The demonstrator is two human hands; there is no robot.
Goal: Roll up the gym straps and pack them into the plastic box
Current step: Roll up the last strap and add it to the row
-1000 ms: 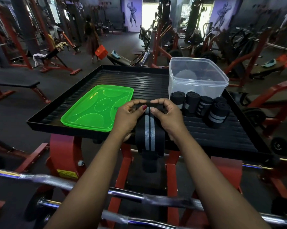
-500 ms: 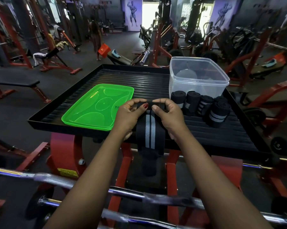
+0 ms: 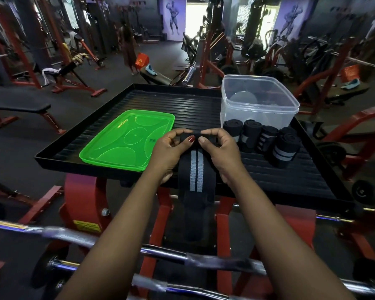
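Strap [image 3: 196, 169], black w/ two grey stripes: its rolled end sits on the black tray [image 3: 193, 105] near the near edge, about mid-scene. The rest runs back toward me, over the tray lip, & hangs down in front of the red frame [image 3: 85, 202]. The roll looks small, so I judge most of the length isn't wound yet.

What could go wrong: the hanging tail's weight pulls against the roll, so if my pinch slackens the turns prob. spring loose. If one side winds faster than the other, the roll cones out & won't stand or pack neatly. The tail could also drag on the tray lip & go in twisted.

L hand [image 3: 169, 152] pinches the left end of the roll, thumb on the near side, fingers curled over the top. R hand [image 3: 223, 152] does the same on the right end. Both are closed on the strap, nothing else held. So the roll lies between my hands, w/ the tail passing out between my wrists.

Just right of R hand, the rolled straps [image 3: 262, 137] stand in a cluster on the tray, touching the near wall of the clear plastic box [image 3: 258, 113]. I can't make out any rolls inside the box. The green lid [image 3: 128, 139] lies flat just left of L hand. Chrome barbells [image 3: 139, 250] cross below my forearms.
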